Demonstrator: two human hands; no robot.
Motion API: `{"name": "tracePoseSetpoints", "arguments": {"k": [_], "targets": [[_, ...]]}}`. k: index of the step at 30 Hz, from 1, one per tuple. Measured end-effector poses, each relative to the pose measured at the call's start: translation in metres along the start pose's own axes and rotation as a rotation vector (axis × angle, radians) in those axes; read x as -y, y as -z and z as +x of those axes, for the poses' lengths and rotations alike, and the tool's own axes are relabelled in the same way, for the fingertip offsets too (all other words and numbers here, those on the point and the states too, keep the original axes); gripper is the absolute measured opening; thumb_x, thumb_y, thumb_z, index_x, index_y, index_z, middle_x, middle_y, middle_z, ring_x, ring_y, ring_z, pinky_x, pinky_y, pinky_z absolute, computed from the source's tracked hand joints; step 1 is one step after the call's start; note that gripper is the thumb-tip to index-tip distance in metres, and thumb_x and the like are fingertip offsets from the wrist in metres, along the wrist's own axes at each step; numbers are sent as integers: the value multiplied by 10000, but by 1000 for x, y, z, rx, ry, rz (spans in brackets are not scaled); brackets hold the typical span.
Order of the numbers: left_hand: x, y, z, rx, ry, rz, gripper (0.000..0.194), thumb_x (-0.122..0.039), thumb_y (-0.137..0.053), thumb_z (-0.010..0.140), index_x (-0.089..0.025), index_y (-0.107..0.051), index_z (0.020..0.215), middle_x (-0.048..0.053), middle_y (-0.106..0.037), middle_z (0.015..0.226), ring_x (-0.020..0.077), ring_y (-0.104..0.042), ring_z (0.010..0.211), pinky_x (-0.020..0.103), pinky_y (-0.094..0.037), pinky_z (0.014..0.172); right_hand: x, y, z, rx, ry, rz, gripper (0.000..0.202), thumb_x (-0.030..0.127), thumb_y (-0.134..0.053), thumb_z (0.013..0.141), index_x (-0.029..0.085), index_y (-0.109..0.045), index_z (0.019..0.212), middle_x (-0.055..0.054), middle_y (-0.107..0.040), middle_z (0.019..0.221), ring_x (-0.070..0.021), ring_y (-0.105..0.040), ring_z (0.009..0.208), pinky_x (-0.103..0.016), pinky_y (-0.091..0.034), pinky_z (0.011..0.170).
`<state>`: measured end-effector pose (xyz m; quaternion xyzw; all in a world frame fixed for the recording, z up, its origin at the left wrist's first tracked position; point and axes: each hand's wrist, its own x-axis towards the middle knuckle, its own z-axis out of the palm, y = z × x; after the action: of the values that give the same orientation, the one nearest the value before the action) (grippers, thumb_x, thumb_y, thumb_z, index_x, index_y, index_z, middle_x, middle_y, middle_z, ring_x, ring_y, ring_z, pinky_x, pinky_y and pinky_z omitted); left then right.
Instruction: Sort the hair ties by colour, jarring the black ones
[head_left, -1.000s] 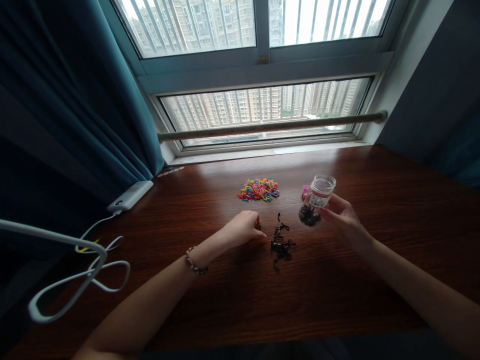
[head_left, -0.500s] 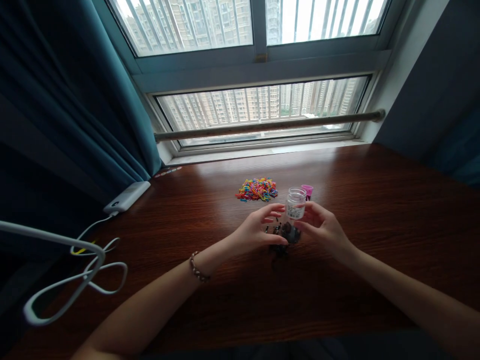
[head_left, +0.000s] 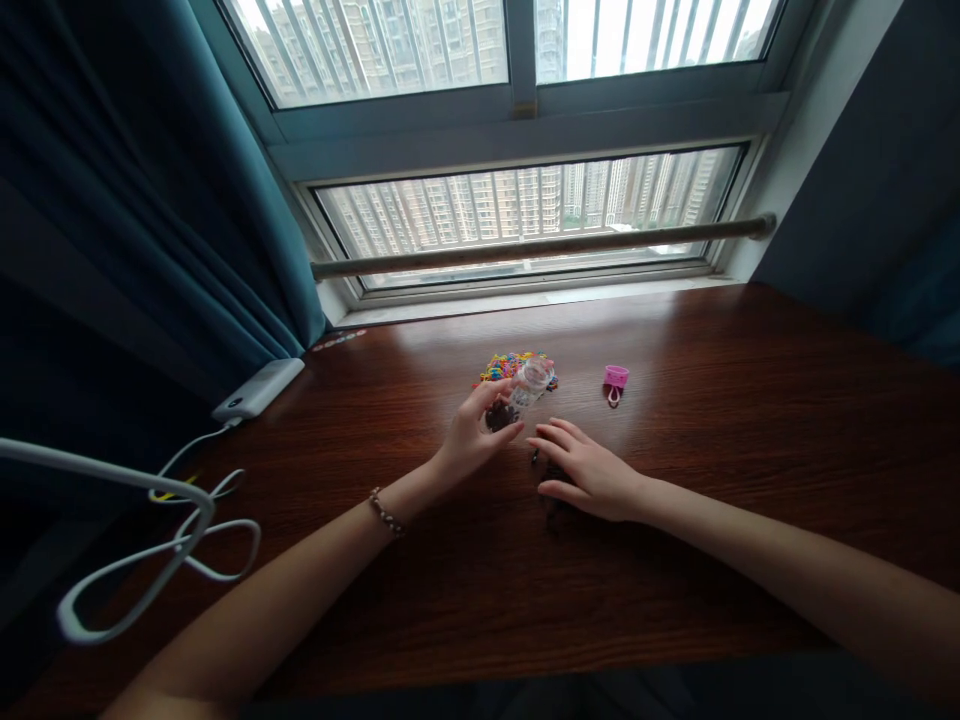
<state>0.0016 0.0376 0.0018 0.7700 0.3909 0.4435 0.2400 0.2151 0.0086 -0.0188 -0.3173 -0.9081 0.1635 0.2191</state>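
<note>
Jar point(head_left: 527, 392) part-filled — dark bands point(head_left: 500, 414) inside, others out.
Left hand point(head_left: 478, 428) grasps the tilted jar, its neck overlapping the multicoloured pile point(head_left: 501, 366), uncollected on the table point(head_left: 712, 400); right hand point(head_left: 589, 474) hovers, fingers parted, around loose strands point(head_left: 535, 457) — mostly hidden, contact and number unclear.

Blue curtain point(head_left: 255, 230) left of window point(head_left: 522, 60); rail point(head_left: 540, 252) across lower pane; white device point(head_left: 259, 389), white cable point(head_left: 75, 459) attached.

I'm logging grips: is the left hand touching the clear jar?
Touching. The head view shows the left hand curled around the clear jar, which tilts in its grip.
</note>
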Motion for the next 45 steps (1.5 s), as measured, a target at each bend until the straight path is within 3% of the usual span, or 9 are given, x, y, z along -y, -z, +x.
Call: {"name": "tracePoseSetpoints", "arguments": {"k": [3,6,12,16,21,25,28,36,45], "targets": [[10,9,-13,26,-47,64,454,-224,-645,712,-180,-499,1140,83,-543,1088,195,-524,981,324,-430,848,12,1,-3,79,103,-17,640,559,-529,769,188,-422,1280,-135,-422,1289,-283,-303,1222,-450,-329,994],[16,13,-22,7,-48,103,427,-217,-628,724,-184,-508,1132,87,-542,1077,203,-530,981,338,-435,854,19,3,-6,79,177,6,629,575,-583,716,187,-507,1205,-130,-483,1215,-271,-379,1151,-410,-388,946],[15,12,-23,29,-40,142,434,-207,-626,724,-181,-502,1140,81,-546,1082,199,-531,981,333,-440,861,12,-3,-11,-10,180,76,195,261,-514,856,187,-618,1004,-84,-605,1006,-190,-520,973,-312,-456,843],[13,13,-24,13,-27,191,422,-204,-617,734,-191,-503,1140,77,-540,1095,197,-527,989,330,-444,859,2,0,-11,-125,100,188,174,181,-469,872,194,-628,939,-62,-631,941,-155,-578,874,-272,-475,790],[17,13,-25,-40,-39,303,433,-187,-599,740,-214,-500,1161,76,-517,1118,208,-507,1030,354,-437,889,3,17,-10,-178,-54,148,149,255,-559,823,200,-619,948,-48,-618,934,-160,-587,848,-259,-474,753],[18,13,-26,-53,-64,388,435,-143,-570,745,-233,-500,1165,64,-503,1136,205,-484,1063,363,-426,917,13,24,-14,-82,-312,-161,465,496,-672,669,198,-595,1018,-68,-583,917,-226,-594,757,-328,-482,649],[16,12,-26,-42,-91,419,438,-128,-555,747,-237,-498,1167,58,-505,1130,200,-481,1062,361,-428,919,20,21,-18,16,-360,-206,547,538,-664,655,202,-567,1076,-69,-558,931,-225,-601,723,-326,-483,624],[14,7,-28,33,-214,467,436,-126,-527,763,-251,-496,1179,63,-507,1134,218,-453,1087,414,-382,956,19,3,-12,-35,-257,-35,154,224,-570,809,203,-629,950,-44,-559,909,-152,-589,762,-251,-462,717],[13,6,-30,38,-255,554,442,-128,-516,768,-259,-496,1190,62,-512,1126,226,-439,1078,421,-360,941,11,-3,-9,-171,-222,30,112,79,-568,698,165,-630,734,-22,-577,714,-131,-547,615,-227,-435,593]]}}
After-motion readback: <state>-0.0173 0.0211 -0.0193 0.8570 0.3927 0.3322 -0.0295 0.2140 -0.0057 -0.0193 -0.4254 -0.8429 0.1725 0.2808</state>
